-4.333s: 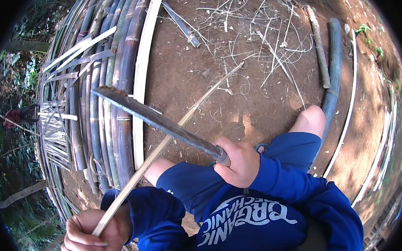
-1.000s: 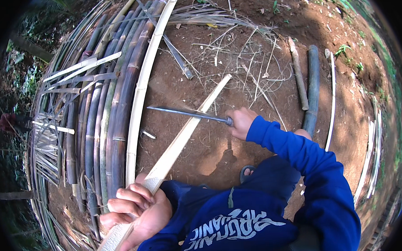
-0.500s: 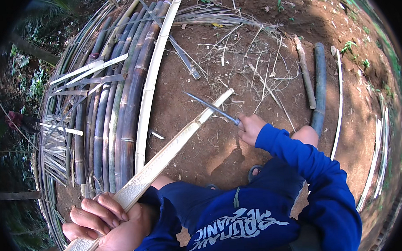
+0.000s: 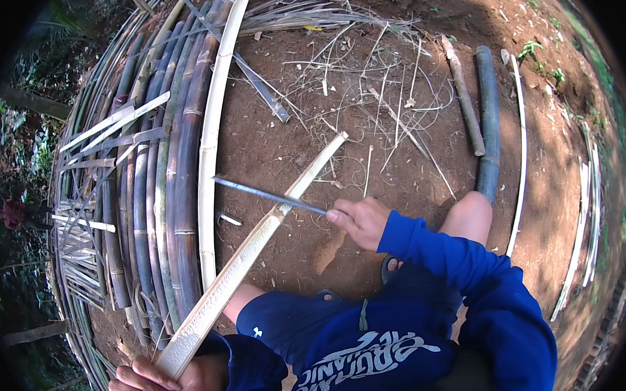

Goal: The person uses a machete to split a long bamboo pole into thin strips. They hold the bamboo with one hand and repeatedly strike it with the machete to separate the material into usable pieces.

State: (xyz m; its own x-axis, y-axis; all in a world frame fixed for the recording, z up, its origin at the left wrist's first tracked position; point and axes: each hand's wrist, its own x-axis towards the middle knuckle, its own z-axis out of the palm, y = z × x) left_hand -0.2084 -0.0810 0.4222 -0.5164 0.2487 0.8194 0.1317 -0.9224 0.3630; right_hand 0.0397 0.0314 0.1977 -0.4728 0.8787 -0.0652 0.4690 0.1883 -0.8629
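Observation:
A long split bamboo strip [image 4: 225, 271], its pale inner face turned up, slants from the lower left toward the middle. My left hand [image 4: 164, 389] is wrapped round its near end. In my right hand [image 4: 362, 221] is a knife [image 4: 267, 197] with a long narrow blade, held by a handle mostly hidden in my fingers. The blade points left and lies across the strip near a node, toward its far end. Whether its edge bites into the bamboo I cannot tell.
Dark bamboo poles [image 4: 184, 174] lie stacked at the left, with a long pale split length [image 4: 214, 130] along them. Thin shavings [image 4: 386, 114] litter the brown soil ahead. A green bamboo pole [image 4: 488, 122] and a stick [image 4: 463, 95] lie at the right, near my knee.
My right hand has come nearer and to the left, and the blade has slid down the strip toward my left hand. The left hand and strip sit slightly lower in view.

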